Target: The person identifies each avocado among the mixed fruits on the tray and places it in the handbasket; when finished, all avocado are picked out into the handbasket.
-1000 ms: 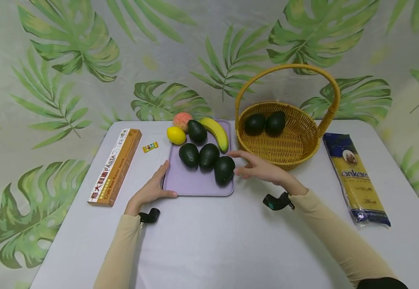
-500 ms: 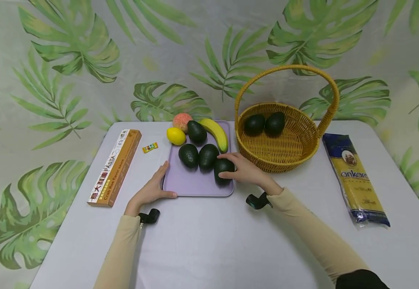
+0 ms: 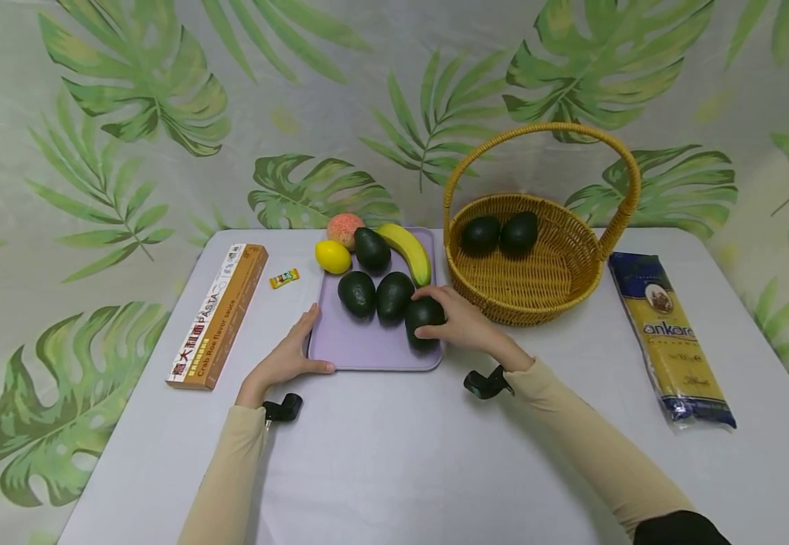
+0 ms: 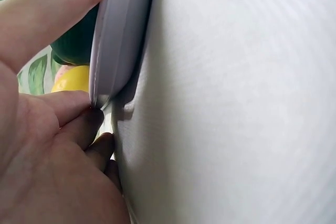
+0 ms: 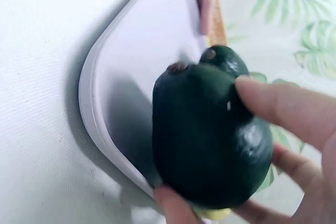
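My right hand (image 3: 464, 321) grips a dark green avocado (image 5: 210, 135) at the front right of the lilac tray (image 3: 374, 350), thumb on one side and fingers on the other. In the right wrist view another avocado shows behind it. My left hand (image 3: 287, 354) rests spread at the tray's front left corner, its thumb along the front rim and fingertips touching the left rim. Two avocados (image 3: 375, 297) lie side by side left of the held one. A third avocado (image 3: 371, 250) sits behind them, by a lemon (image 3: 333, 257), a peach-like fruit (image 3: 345, 228) and a banana (image 3: 408, 253).
A wicker basket (image 3: 530, 291) with a tall arched handle stands right of the tray, two avocados (image 3: 499, 235) inside. A pasta box (image 3: 217, 318) and a small yellow packet (image 3: 284, 278) lie to the left. A blue and yellow pasta bag (image 3: 669, 341) lies far right.
My right hand has moved left from beside the front right avocado and taken hold of it. The left hand has stayed at the tray corner.
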Demonstrator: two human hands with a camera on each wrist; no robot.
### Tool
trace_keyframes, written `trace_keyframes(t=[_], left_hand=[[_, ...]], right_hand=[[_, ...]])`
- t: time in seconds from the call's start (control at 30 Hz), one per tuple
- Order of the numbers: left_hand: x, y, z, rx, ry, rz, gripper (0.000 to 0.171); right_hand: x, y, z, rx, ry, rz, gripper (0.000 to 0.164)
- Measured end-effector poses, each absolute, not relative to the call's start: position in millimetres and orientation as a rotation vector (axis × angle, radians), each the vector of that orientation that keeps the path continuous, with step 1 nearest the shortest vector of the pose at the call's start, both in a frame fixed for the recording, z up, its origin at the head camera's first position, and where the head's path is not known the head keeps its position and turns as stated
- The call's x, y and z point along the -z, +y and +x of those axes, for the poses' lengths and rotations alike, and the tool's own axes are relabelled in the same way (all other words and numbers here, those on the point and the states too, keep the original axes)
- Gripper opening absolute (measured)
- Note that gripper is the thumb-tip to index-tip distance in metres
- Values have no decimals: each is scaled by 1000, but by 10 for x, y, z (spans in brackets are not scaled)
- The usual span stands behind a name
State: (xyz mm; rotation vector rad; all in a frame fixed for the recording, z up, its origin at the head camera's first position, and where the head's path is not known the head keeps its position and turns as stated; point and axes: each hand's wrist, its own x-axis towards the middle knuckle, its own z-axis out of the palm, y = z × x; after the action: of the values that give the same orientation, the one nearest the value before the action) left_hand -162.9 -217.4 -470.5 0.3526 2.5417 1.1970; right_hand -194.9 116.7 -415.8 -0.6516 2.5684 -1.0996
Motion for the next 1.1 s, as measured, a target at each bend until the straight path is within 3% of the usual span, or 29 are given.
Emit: trace_keyframes(t=[0.13, 0.57, 1.1], left_hand=[[4705, -2174, -1630, -1190, 2543, 348, 117], [4701, -2171, -1633, -1183, 2538, 333, 118], [4709, -2175, -1622, -1191, 2547, 362, 117]], right_hand=[[4107, 1283, -1937, 1298, 2426, -745, 54], [3798, 1930, -1953, 1658, 2072, -643, 56], [3610, 2934, -2357, 1674, 2276, -283, 59]])
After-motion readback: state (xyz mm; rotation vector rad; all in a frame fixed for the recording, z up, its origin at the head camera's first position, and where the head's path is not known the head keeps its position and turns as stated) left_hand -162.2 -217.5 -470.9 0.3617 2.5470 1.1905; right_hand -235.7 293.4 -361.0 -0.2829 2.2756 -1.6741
